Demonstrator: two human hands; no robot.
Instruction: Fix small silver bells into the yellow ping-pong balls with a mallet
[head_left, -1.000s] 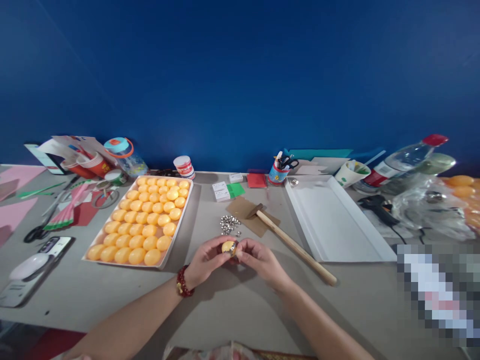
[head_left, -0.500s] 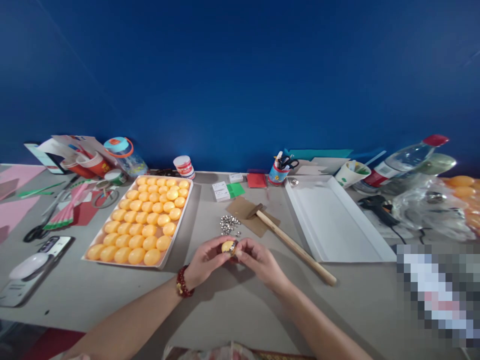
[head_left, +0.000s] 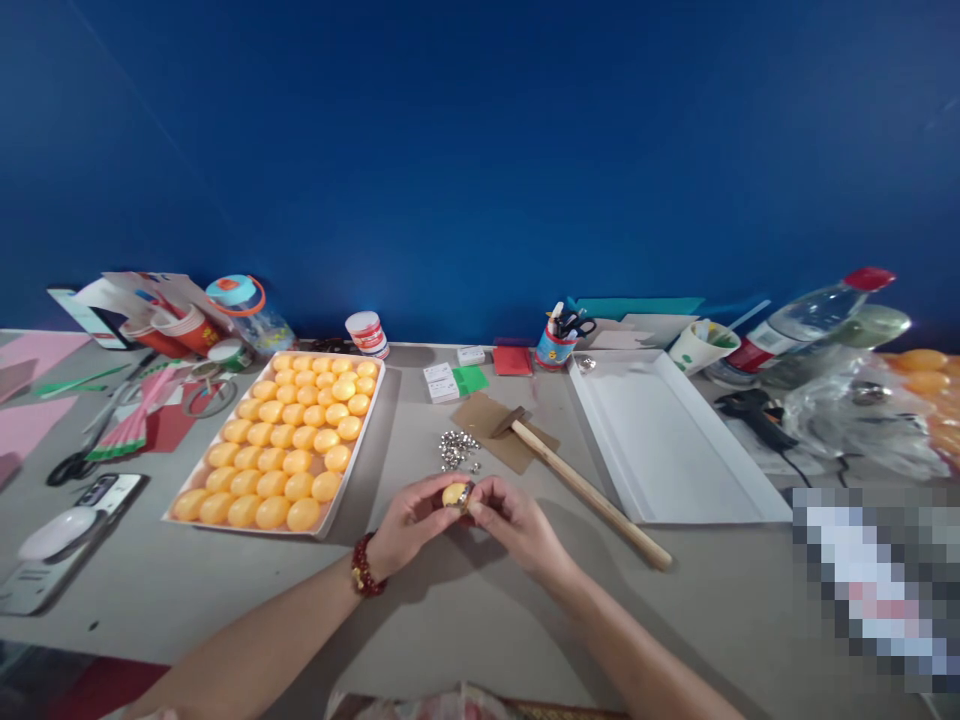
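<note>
My left hand (head_left: pixel 411 522) holds an orange table tennis ball (head_left: pixel 453 494), thumb in front and fingers curled behind it. Shiny silver studs cover the ball's right side. There, my right hand (head_left: pixel 517 525) pinches with thumb and forefinger against the studded part; whether a loose stud is between these fingertips is hidden. Just beyond my hands lies a small heap of silver studs (head_left: pixel 456 450). A wooden-handled hammer (head_left: pixel 592 490) rests to the right, its head on a brown piece of card (head_left: pixel 480 415).
On the left stands a shallow box (head_left: pixel 324 520) filled with rows of orange balls. A white tray (head_left: pixel 675 450) on the right has one silver-studded ball (head_left: pixel 587 364) in its far left corner. Farther right are a glue gun (head_left: pixel 757 418) and a bottle (head_left: pixel 806 320).
Hardly anything differs. The ball has turned slightly between my fingers, while both hands stay in the same place.
</note>
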